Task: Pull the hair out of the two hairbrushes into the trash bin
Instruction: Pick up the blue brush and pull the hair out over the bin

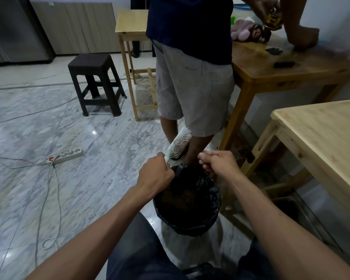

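Two forearms reach out from us over a trash bin lined with a black bag, which stands on the marble floor just ahead of our knees. Our left hand hangs over the bin's near-left rim, its grip curled tight round the handle of a pale green hairbrush. That brush slants up and away past the bin's far rim, bristles turned to the right. Our right hand hovers above the bin's far-right rim, fingers curled and thumb pressed to them in a pinch; whether any hair sits in that pinch we cannot tell. Dark matted stuff lies inside the bin. Only one hairbrush shows.

Right of the bin stands a pale wooden worktop. Directly beyond the bin a person in grey shorts stands against a darker wooden worktop, which carries a pink plush toy. Left of the bin a white power strip lies on the floor with its cables, and farther off stands a dark stool.
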{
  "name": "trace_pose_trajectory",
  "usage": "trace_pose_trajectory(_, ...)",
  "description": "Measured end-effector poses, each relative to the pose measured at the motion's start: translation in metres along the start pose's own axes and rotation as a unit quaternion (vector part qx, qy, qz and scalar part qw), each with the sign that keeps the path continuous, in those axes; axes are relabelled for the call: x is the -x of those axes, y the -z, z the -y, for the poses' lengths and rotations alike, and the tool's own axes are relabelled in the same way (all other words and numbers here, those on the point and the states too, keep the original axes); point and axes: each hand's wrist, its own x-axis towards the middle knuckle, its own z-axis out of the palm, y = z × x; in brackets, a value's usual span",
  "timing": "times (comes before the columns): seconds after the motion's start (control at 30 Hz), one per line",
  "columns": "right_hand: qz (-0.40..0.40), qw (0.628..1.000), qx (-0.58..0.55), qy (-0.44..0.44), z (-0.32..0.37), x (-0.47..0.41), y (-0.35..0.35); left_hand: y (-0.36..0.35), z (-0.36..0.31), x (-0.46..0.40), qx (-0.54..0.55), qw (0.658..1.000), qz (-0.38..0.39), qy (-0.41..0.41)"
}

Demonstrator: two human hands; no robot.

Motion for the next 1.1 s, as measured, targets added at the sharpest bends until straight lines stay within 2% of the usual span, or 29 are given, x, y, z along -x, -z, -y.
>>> trace_pose_trajectory(0.1,-0.070,0.995,0.010,-0.067,-0.010,-0.002,0.016,0.000,0.001,0.000,0.004,1.000,0.003,0.006)
trace_pose_trajectory(0.17,-0.081,0.991,0.044,-0.101,-0.019,-0.004,0.023,-0.002,-0.001,0.000,0.005,1.000,0.004,0.002)
trace_pose_trajectory(0.27,-0.016,0.987,0.123,-0.106,-0.024,-0.006,0.026,-0.006,-0.005,-0.001,0.005,1.000,0.012,-0.016)
trace_pose_trajectory(0.37,0.047,0.981,0.182,-0.056,-0.019,-0.008,0.021,-0.008,-0.008,-0.001,-0.006,0.999,0.016,-0.035)
trace_pose_trajectory(0.5,0.026,0.998,0.043,0.025,-0.001,-0.007,0.016,-0.009,-0.007,0.000,-0.012,0.999,0.017,-0.049)
trace_pose_trajectory(0.6,0.035,0.998,0.013,0.058,0.007,-0.006,0.014,-0.008,-0.004,0.000,-0.011,0.998,0.016,-0.058)
trace_pose_trajectory(0.67,0.005,0.997,0.006,0.074,0.006,-0.008,0.010,-0.007,-0.003,0.001,-0.009,0.998,0.019,-0.065)
trace_pose_trajectory(0.77,-0.069,0.995,-0.022,0.070,0.003,-0.010,0.008,-0.005,0.000,0.004,-0.015,0.998,0.019,-0.057)
trace_pose_trajectory(0.93,-0.094,0.992,-0.031,0.079,0.003,-0.003,0.015,-0.003,0.005,0.002,-0.029,0.999,0.015,-0.026)
trace_pose_trajectory(1.1,-0.173,0.972,-0.156,0.042,0.012,0.003,0.021,-0.002,0.006,-0.003,-0.023,1.000,0.000,0.016)
